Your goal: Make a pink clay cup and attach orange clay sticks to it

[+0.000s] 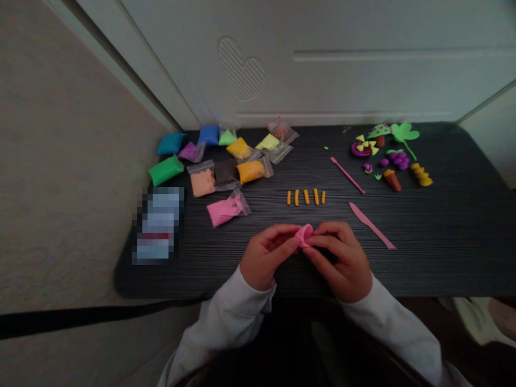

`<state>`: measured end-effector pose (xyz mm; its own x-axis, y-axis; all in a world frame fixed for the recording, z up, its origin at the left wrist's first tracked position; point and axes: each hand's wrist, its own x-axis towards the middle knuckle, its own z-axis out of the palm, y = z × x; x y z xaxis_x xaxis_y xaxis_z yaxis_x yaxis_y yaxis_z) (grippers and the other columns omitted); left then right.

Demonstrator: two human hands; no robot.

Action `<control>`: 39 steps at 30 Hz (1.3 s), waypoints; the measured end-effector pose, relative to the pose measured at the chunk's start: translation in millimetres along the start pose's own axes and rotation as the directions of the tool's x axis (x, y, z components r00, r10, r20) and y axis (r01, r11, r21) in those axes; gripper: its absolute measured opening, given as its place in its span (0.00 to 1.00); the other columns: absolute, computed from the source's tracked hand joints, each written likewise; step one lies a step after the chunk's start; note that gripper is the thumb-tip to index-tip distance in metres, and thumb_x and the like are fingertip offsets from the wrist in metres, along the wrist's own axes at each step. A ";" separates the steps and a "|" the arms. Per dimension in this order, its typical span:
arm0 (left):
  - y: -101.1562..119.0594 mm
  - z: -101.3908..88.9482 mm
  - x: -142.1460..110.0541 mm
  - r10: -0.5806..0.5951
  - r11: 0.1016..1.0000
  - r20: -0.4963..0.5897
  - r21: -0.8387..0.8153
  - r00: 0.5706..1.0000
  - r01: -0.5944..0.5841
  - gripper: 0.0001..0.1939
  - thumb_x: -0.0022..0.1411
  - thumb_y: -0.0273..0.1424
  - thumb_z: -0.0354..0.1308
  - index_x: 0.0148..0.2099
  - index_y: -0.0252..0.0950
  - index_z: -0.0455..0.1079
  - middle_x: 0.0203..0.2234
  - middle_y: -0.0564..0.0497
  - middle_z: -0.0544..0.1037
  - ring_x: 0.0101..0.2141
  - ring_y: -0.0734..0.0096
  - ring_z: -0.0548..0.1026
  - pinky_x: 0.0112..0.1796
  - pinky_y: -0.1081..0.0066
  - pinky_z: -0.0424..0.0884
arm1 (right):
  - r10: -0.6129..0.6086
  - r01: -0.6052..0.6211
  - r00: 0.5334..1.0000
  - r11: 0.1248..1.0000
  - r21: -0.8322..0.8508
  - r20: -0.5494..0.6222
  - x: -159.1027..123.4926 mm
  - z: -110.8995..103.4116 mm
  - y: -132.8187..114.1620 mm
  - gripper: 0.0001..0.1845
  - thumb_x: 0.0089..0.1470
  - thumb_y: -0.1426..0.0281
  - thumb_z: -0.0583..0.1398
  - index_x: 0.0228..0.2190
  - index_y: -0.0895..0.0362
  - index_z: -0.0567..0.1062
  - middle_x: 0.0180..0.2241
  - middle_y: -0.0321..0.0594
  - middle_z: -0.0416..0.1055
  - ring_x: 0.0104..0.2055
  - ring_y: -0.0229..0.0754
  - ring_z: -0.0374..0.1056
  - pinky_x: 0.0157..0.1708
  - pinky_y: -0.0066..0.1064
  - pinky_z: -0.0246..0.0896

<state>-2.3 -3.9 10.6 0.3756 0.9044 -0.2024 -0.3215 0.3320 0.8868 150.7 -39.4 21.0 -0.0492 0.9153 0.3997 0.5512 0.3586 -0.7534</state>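
Observation:
Between my two hands, above the table's front part, is a small pink piece of modelling clay (305,234) shaped like a hollow cup. My left hand (268,255) pinches its left side with thumb and fingers. On the other side my right hand (341,258) grips it, its fingertips against the rim. Just beyond the hands lie several short orange clay strips (306,197) in a row. A pink clay knife (371,224) and a thin pink modelling tool (347,176) rest to the right of them. An opened bag of pink clay (226,209) lies to the left.
Several bags of coloured clay, among them a green one (166,170), cover the back left of the dark table (463,236). A blurred phone-like object (159,226) lies at left. Small clay models, including purple grapes (399,160) and a green flower (404,133), stand back right.

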 end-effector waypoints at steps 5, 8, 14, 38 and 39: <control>0.8 -0.4 0.6 -0.041 0.999 -0.039 -0.025 0.998 0.040 0.07 0.54 0.29 0.57 0.38 0.37 0.72 0.27 0.53 0.78 0.28 0.79 0.73 0.34 0.76 0.68 | -0.011 0.011 1.000 1.000 -0.029 0.014 1.2 0.9 0.4 0.15 0.44 0.69 0.63 0.37 0.51 0.73 0.34 0.39 0.65 0.38 0.42 0.61 0.37 0.39 0.62; 0.6 -0.1 0.8 -0.033 0.999 -0.066 -0.017 0.997 0.032 0.09 0.54 0.30 0.57 0.39 0.37 0.72 0.27 0.52 0.77 0.28 0.77 0.73 0.33 0.75 0.69 | -0.019 0.018 1.000 0.998 -0.058 0.000 1.7 2.9 1.1 0.11 0.45 0.71 0.62 0.35 0.52 0.74 0.33 0.40 0.65 0.37 0.41 0.61 0.36 0.38 0.62; -0.2 0.1 0.0 -0.011 0.997 -0.094 0.078 0.996 0.019 0.10 0.53 0.32 0.58 0.39 0.37 0.73 0.27 0.51 0.77 0.29 0.75 0.72 0.34 0.73 0.70 | -0.023 0.023 1.000 0.998 -0.052 -0.001 1.7 1.9 -0.2 0.08 0.47 0.72 0.60 0.33 0.52 0.75 0.31 0.39 0.65 0.35 0.40 0.62 0.34 0.36 0.62; 3.4 1.4 -2.6 0.025 0.985 -0.039 0.173 0.999 -0.018 0.10 0.54 0.32 0.57 0.39 0.40 0.74 0.36 0.51 0.78 0.37 0.71 0.74 0.42 0.71 0.67 | -0.011 0.011 1.000 1.000 0.002 -0.016 0.2 -1.1 -2.6 0.10 0.44 0.70 0.63 0.33 0.53 0.74 0.29 0.37 0.65 0.33 0.39 0.63 0.32 0.34 0.61; 4.0 1.6 -2.7 0.029 0.982 -0.032 0.188 0.999 -0.023 0.09 0.54 0.31 0.57 0.39 0.40 0.74 0.36 0.51 0.78 0.38 0.71 0.74 0.43 0.71 0.67 | -0.013 0.013 1.000 1.000 0.002 -0.019 0.2 -0.9 -2.4 0.09 0.44 0.70 0.63 0.32 0.53 0.74 0.29 0.37 0.65 0.33 0.38 0.63 0.32 0.34 0.61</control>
<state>-3.2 -5.4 15.4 0.3385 0.9216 -0.1896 -0.1607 0.2552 0.9534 150.1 -40.3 23.3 -0.0404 0.9071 0.4189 0.5489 0.3705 -0.7493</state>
